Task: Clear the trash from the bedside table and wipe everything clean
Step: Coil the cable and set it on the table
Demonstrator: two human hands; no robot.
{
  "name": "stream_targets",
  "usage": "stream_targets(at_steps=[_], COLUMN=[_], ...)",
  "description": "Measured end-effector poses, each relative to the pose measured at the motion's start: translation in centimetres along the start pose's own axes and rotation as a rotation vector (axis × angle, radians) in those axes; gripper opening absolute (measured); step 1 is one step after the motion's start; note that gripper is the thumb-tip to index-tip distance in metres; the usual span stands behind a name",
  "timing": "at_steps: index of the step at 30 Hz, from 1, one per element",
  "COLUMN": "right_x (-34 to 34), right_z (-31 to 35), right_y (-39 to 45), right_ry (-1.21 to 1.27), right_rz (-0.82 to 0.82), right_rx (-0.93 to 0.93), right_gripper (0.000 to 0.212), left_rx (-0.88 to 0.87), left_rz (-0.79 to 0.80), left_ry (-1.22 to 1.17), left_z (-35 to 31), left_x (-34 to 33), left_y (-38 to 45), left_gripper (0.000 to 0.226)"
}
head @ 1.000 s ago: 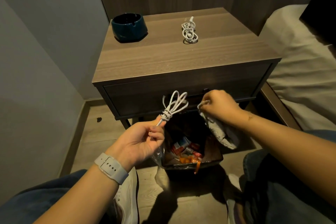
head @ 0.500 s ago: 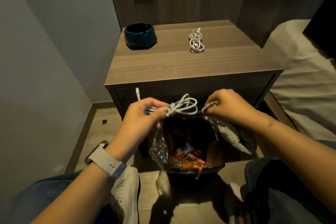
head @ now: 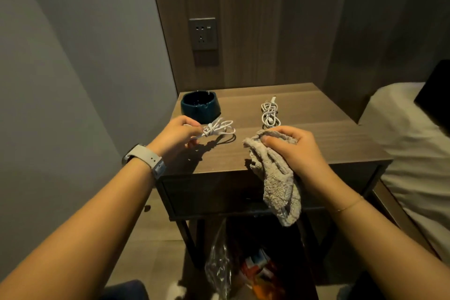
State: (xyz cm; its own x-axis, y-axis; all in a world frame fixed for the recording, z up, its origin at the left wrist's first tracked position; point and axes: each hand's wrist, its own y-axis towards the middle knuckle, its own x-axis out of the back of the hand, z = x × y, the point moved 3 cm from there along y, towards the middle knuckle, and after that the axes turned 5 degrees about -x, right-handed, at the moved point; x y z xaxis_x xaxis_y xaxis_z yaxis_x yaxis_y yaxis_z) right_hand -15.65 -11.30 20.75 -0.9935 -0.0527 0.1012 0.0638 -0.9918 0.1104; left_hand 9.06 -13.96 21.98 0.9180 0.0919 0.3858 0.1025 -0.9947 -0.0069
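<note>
Presently the left hand point(head: 179, 133), at centre-left of the frame, pinches a bundled white cable point(head: 217, 128) between thumb and fingertips and holds it just above the bedside table point(head: 316, 148); whether the loops touch the top cannot be told, though their shadow lies close beneath. The right hand point(head: 293, 145), at centre, has its fingers curled round a grey cloth point(head: 275, 178), thumb pressed on the upper fold, with the rest of the cloth hanging down over the front edge of the table.

Judgement: the step in hand is the wiping of individual items, and the cable appears ready to be set down. The next move calls for lowering the bundle onto a bare part of the top, apart from the other items, then bringing the cloth to whatever remains unwiped.

Surface: a wood-grain top, carrying a dark blue ashtray point(head: 199, 106) at its rear left and a second coiled white cable point(head: 269, 114) at rear centre. No loose trash is visible on it.

Room: a grey wall at left, wood panelling behind with a wall socket point(head: 203, 33) at upper centre, and a bed with white bedding point(head: 409, 143) at right. At the bottom of the frame, below the table, stands a bin with a clear liner point(head: 220, 268) holding coloured wrappers.
</note>
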Motion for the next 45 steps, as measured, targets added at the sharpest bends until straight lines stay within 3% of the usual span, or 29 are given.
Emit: stream_targets(at_steps=[7,10,12,15,21,25,29,34,36,39,45], right_x=[-0.2,0.5,1.3,3.0,7.4,9.4,10.3,9.7,9.5,8.9,8.0], right_z=[-1.0,-1.1,-1.3,-1.5,-2.1,-2.6,-1.9,-3.0,-3.4,-3.9,-3.9], right_y=[2.0,2.0,2.0,2.0,2.3,2.5,1.6,1.5,1.5,1.4,0.1], right_ry=[0.023,-0.003,-0.007,-0.011,0.003,-0.201,-0.39,-0.654,-0.701,-0.778,-0.873], right_rz=[-0.043,-0.046,-0.057,-0.099,-0.192,-0.304,-0.449,-0.313,-0.256,-0.132,-0.107], right_rx=[-0.058,-0.066,-0.082,-0.108,-0.168,-0.049,0.221,0.324,0.276,0.2,0.285], right_gripper=[0.004,0.006,0.008,0.008,0.015,0.025,0.02,0.009,0.013,0.029,0.029], left_rx=[0.021,-0.023,-0.144,-0.341,-0.294,-0.115,-0.037,-0.034,-0.079,-0.13,-0.001], left_rz=[-0.291,-0.387,-0.405,-0.278,-0.036,0.111,0.148,0.156,0.133,0.137,0.331], left_ry=[0.607,0.717,0.751,0.677,0.649,0.76,0.757,0.816,0.733,0.317,-0.052], left_z=[3.5,2.6,1.7,-1.0,-5.8,-6.5,-6.0,-6.2,-6.6,-7.1,-6.0], left_x=[1.6,1.0,0.3,-2.0,-9.6,-14.3,-17.5,-17.7,-16.6,-14.6,-10.2], left_y=[4.2,3.5,3.2,3.2,6.2,9.5,11.2,10.3,9.3,5.9,-5.1], left_gripper=[0.009,0.023,0.024,0.019,0.017,0.044,0.035,0.028,0.027,0.015,0.024])
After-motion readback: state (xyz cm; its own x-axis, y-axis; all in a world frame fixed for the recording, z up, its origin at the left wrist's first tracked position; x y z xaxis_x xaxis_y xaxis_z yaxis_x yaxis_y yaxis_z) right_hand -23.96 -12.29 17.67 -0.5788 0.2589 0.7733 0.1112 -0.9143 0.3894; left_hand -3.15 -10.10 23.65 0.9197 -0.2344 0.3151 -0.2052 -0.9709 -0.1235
